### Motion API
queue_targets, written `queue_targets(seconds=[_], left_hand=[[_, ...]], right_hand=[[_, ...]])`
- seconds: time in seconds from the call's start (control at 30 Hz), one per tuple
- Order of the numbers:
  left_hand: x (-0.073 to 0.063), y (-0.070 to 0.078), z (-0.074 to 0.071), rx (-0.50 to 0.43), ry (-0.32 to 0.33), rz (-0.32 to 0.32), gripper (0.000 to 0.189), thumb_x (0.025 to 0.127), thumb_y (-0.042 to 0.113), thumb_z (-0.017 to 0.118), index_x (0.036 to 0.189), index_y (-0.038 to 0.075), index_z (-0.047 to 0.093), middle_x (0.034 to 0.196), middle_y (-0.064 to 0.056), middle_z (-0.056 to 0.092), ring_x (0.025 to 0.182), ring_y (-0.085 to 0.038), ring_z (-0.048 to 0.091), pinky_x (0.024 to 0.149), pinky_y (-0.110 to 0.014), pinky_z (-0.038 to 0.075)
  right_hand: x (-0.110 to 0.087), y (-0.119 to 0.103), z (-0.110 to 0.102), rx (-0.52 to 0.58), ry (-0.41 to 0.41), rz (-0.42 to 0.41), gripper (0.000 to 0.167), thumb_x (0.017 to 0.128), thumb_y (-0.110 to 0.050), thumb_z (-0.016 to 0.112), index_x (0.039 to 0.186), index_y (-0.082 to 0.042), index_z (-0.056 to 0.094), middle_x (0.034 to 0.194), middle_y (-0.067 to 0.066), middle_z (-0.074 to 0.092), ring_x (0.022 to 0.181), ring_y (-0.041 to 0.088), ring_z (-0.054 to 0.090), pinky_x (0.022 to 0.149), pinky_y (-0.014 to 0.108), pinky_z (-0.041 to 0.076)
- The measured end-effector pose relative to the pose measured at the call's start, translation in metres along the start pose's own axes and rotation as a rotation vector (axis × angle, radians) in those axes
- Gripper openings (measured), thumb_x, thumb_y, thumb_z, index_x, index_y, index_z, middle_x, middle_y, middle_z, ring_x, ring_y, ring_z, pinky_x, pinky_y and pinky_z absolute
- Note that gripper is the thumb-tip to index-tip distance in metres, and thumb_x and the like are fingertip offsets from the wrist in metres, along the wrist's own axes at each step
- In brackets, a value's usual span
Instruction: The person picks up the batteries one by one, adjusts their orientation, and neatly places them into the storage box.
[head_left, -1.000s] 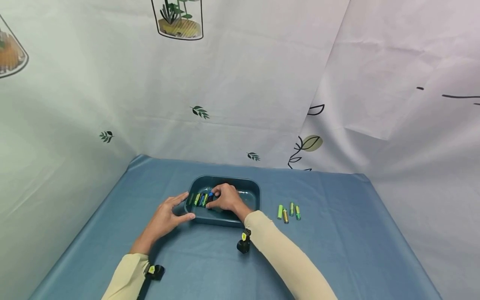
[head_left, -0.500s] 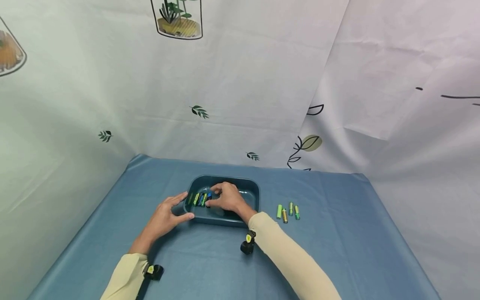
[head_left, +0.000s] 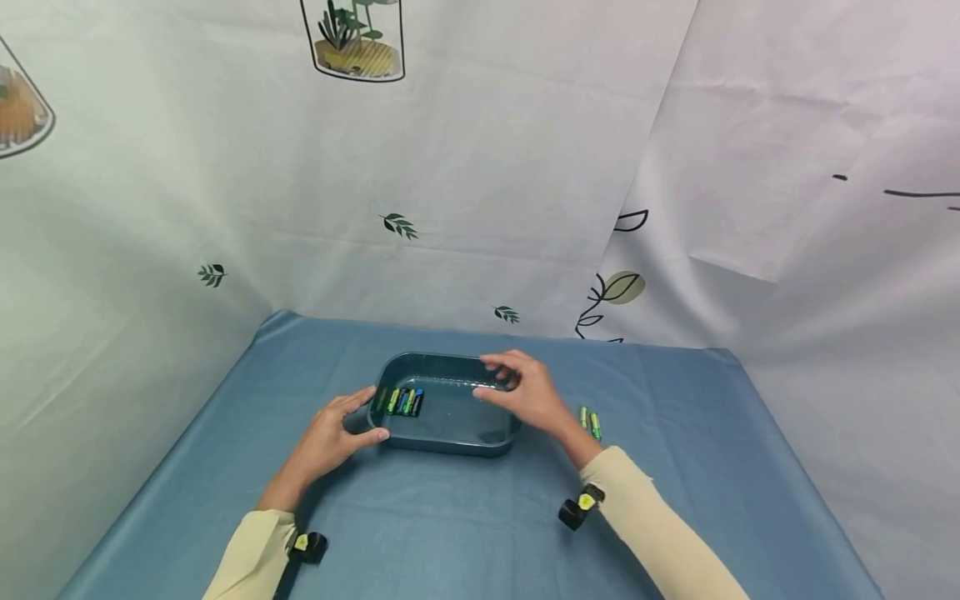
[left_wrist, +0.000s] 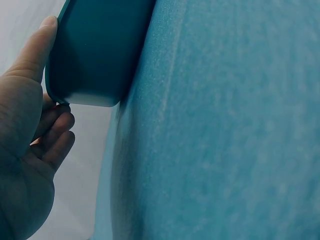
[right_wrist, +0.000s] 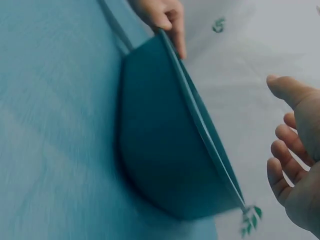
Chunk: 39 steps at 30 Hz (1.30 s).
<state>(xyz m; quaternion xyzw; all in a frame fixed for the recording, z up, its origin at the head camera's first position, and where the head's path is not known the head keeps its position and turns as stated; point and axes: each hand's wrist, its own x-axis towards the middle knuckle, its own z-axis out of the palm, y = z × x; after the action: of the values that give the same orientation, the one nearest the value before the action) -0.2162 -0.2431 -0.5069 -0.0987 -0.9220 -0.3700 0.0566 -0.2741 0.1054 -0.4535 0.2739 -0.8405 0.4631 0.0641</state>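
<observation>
A dark teal tray (head_left: 442, 446) stands on the blue cloth, with several batteries (head_left: 405, 402) lying side by side at its left end. My left hand (head_left: 330, 437) holds the tray's near-left corner, thumb on the front rim and fingers at the left side; the left wrist view shows the thumb tip (left_wrist: 49, 22) at the rim. Over the tray's right end, my right hand (head_left: 528, 392) is raised with nothing in it. Its thumb and fingers (right_wrist: 285, 145) are apart and loosely bent in the right wrist view.
Two green-yellow batteries (head_left: 590, 422) show on the blue cloth (head_left: 712, 467), just right of my right wrist, which hides the spot beside them. White patterned curtains (head_left: 510, 167) rise behind and at both sides of the table.
My right hand has left the batteries at the tray's left end and moved right, its fingers now empty. The row of batteries stays there. My left hand has kept its place on the corner.
</observation>
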Motion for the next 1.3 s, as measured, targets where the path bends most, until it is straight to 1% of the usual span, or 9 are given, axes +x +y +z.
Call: queue_targets(seconds=[0.13,0.27,0.33,0.43,0.6,0.87,1.0,1.13,1.3], left_hand=[[-0.001,0.000,0.000,-0.003,0.001,0.008,0.086,0.084,0.042,0.084,0.154,0.007,0.048,0.156,-0.023,0.045,0.142,-0.049,0.039,0.103,-0.070,0.040],[-0.001,0.000,0.001,-0.005,0.003,0.008,0.086,0.084,0.040,0.085,0.153,0.006,0.048,0.155,-0.023,0.045,0.141,-0.049,0.040,0.103,-0.070,0.040],[0.000,0.000,0.001,-0.005,0.002,0.006,0.086,0.084,0.041,0.085,0.153,0.006,0.048,0.156,-0.023,0.045,0.142,-0.049,0.039,0.104,-0.070,0.040],[0.001,0.000,0.002,-0.006,0.001,0.004,0.086,0.084,0.041,0.085,0.153,0.006,0.048,0.156,-0.023,0.045,0.142,-0.049,0.039,0.104,-0.070,0.039],[0.000,-0.001,0.002,-0.012,-0.002,0.005,0.086,0.084,0.040,0.085,0.153,0.006,0.047,0.155,-0.025,0.044,0.141,-0.050,0.038,0.103,-0.071,0.039],[0.000,-0.001,0.003,0.005,0.010,-0.009,0.087,0.084,0.045,0.083,0.154,0.008,0.047,0.155,-0.024,0.045,0.140,-0.049,0.040,0.102,-0.071,0.039],[0.000,-0.001,0.003,0.005,0.009,-0.013,0.087,0.084,0.045,0.083,0.154,0.008,0.047,0.155,-0.024,0.045,0.140,-0.049,0.040,0.102,-0.071,0.039],[0.000,0.000,0.003,0.001,0.011,-0.012,0.086,0.084,0.042,0.084,0.154,0.007,0.047,0.155,-0.024,0.045,0.141,-0.049,0.040,0.103,-0.071,0.039],[0.000,-0.001,0.002,-0.003,0.010,-0.007,0.086,0.084,0.041,0.085,0.154,0.006,0.048,0.155,-0.024,0.045,0.140,-0.048,0.041,0.103,-0.070,0.040]], right_hand=[[-0.016,0.009,-0.025,-0.025,0.065,0.006,0.050,0.086,-0.032,0.085,0.132,-0.021,0.070,0.118,0.007,0.068,0.097,0.019,0.063,0.080,0.039,0.056],[-0.031,0.022,-0.047,-0.076,0.109,0.007,0.051,0.086,-0.030,0.086,0.133,-0.020,0.070,0.118,0.005,0.068,0.097,0.019,0.063,0.079,0.034,0.056],[-0.039,0.029,-0.058,-0.089,0.119,0.017,0.051,0.086,-0.028,0.086,0.133,-0.018,0.070,0.119,0.007,0.068,0.098,0.025,0.064,0.079,0.035,0.057],[-0.052,0.041,-0.072,-0.101,0.116,0.051,0.052,0.086,-0.028,0.085,0.134,-0.016,0.069,0.119,0.009,0.068,0.100,0.033,0.064,0.080,0.036,0.056],[-0.075,0.066,-0.091,-0.134,0.068,0.126,0.054,0.087,-0.028,0.085,0.135,-0.014,0.067,0.122,0.013,0.067,0.103,0.036,0.062,0.080,0.035,0.055],[-0.100,0.098,-0.108,-0.226,0.042,0.153,0.058,0.086,-0.026,0.086,0.135,-0.003,0.066,0.125,0.016,0.068,0.103,0.032,0.065,0.080,0.042,0.056],[-0.108,0.107,-0.112,-0.269,0.013,0.175,0.059,0.084,-0.029,0.087,0.134,-0.005,0.068,0.123,0.012,0.069,0.101,0.026,0.065,0.079,0.040,0.055],[-0.113,0.113,-0.115,-0.275,-0.016,0.195,0.061,0.083,-0.035,0.088,0.134,-0.007,0.068,0.118,0.008,0.070,0.099,0.022,0.063,0.080,0.040,0.053],[-0.117,0.119,-0.115,-0.280,-0.044,0.214,0.064,0.081,-0.040,0.088,0.134,-0.009,0.068,0.117,0.003,0.070,0.100,0.019,0.063,0.083,0.042,0.052]])
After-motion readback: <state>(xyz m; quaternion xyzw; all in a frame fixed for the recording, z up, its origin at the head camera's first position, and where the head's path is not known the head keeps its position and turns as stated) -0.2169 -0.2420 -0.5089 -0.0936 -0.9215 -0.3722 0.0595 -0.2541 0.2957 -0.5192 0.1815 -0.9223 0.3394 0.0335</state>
